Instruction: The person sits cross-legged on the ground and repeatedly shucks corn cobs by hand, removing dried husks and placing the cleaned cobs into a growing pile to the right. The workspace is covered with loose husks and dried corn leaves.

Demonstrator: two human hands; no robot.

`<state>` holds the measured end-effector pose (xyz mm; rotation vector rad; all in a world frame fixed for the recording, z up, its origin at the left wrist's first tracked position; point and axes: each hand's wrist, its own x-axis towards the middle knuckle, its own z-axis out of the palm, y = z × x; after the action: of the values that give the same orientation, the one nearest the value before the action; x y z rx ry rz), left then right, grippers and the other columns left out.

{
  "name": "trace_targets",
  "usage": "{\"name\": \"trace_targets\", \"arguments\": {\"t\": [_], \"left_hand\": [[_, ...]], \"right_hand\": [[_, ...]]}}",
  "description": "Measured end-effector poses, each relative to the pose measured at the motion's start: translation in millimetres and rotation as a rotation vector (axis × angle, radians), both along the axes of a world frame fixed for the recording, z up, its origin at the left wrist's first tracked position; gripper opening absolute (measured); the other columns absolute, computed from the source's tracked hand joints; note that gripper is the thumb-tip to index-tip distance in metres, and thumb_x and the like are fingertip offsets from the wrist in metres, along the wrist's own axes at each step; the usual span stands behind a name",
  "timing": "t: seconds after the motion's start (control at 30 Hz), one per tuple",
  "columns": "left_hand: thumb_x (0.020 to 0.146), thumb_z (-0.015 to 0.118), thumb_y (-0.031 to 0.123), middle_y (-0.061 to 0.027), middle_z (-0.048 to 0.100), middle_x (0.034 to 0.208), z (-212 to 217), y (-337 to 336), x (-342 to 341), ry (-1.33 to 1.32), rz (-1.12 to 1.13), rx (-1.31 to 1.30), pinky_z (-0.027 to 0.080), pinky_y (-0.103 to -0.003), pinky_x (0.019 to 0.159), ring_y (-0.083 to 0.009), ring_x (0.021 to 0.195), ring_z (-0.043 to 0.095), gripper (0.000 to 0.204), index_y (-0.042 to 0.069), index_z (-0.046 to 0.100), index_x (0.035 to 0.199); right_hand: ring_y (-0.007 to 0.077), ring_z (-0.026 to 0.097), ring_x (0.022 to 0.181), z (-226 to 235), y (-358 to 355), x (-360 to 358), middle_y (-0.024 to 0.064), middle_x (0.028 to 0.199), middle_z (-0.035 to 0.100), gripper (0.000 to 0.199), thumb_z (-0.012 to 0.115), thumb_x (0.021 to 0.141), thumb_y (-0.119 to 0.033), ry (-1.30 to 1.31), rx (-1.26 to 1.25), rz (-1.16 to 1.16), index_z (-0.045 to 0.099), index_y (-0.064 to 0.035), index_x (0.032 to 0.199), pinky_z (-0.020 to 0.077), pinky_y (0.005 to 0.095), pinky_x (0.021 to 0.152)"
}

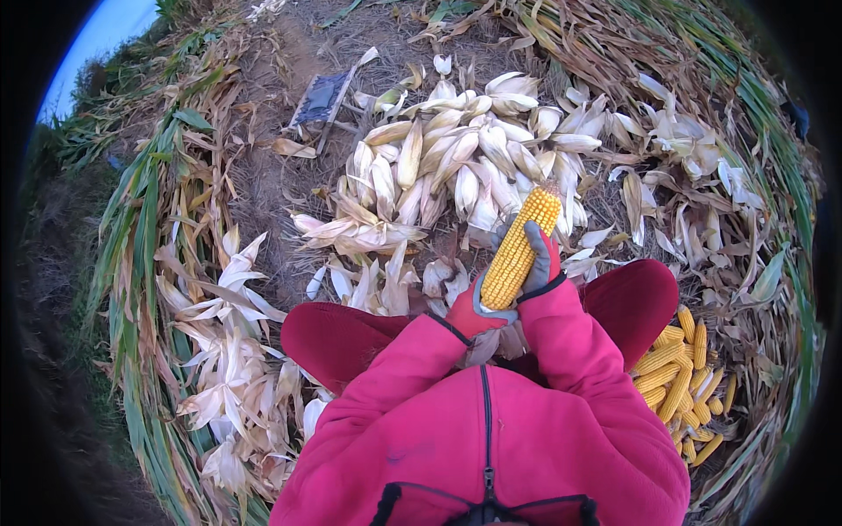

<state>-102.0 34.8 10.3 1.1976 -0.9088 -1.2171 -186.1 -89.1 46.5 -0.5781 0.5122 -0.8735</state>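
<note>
A bare yellow ear of corn (519, 252) is held at a slant between both my hands, its tip pointing away and to the right. Gloved in red and grey, my left hand (474, 313) closes round the ear's near end. My right hand (542, 256), in a matching glove, wraps the ear's right side further up, with the thumb lying on the kernels. Pale husk shows below my hands near my lap. Just beyond them lies a heap of ears still in dry, pale husks (456, 162).
Husked yellow ears (675, 373) are piled by my right knee. Loose husks (232, 377) lie to the left, with more husks (684, 140) at the far right. A small framed seat or stool (322, 98) rests beyond the heap. Cut stalks (145, 289) border both sides.
</note>
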Motion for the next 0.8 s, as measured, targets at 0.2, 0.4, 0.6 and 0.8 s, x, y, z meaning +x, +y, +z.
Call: {"name": "trace_targets", "arguments": {"t": [0.2, 0.4, 0.6, 0.8], "left_hand": [[0.065, 0.077, 0.01, -0.0075, 0.058, 0.111, -55, 18, -8, 0.187, -0.102, 0.244, 0.044, -0.032, 0.088, -0.0173, 0.101, 0.056, 0.072, 0.003, 0.04, 0.127], [0.067, 0.073, 0.015, -0.0084, 0.059, 0.109, -84, 25, -24, 0.259, -0.149, 0.292, 0.046, -0.034, 0.085, -0.0206, 0.099, 0.058, 0.063, 0.005, 0.045, 0.122], [0.068, 0.07, 0.02, -0.0094, 0.06, 0.106, -101, 31, -45, -0.162, -0.118, 0.181, 0.047, -0.037, 0.083, -0.0239, 0.096, 0.059, 0.054, 0.008, 0.05, 0.117], [0.067, 0.068, 0.02, -0.0114, 0.064, 0.083, -18, 16, -15, -0.337, 0.049, 0.071, 0.051, -0.037, 0.07, -0.029, 0.08, 0.063, 0.031, 0.01, 0.06, 0.095]], "right_hand": [[0.0219, 0.059, 0.09, 20, 10, -1, 0.0121, 0.097, 0.059, 0.054, 0.067, 0.077, -0.033, 0.031, -0.15, 0.218, 0.047, -0.0003, 0.115, 0.0482, 0.0325, 0.079], [0.0233, 0.056, 0.104, 42, 26, 11, 0.013, 0.118, 0.052, 0.08, 0.078, 0.062, -0.023, 0.388, -0.874, 0.594, 0.036, -0.0048, 0.129, 0.0432, 0.0344, 0.088], [0.0302, 0.06, 0.09, 45, 85, 23, 0.0168, 0.101, 0.059, 0.075, 0.072, 0.062, -0.039, 0.795, -1.692, 1.043, 0.043, -0.007, 0.124, 0.0488, 0.0365, 0.075], [0.0271, 0.063, 0.078, 13, -2, 12, 0.0141, 0.088, 0.061, 0.06, 0.065, 0.073, -0.05, 0.296, -0.091, 0.297, 0.05, -0.0006, 0.103, 0.0524, 0.0373, 0.07]]}}
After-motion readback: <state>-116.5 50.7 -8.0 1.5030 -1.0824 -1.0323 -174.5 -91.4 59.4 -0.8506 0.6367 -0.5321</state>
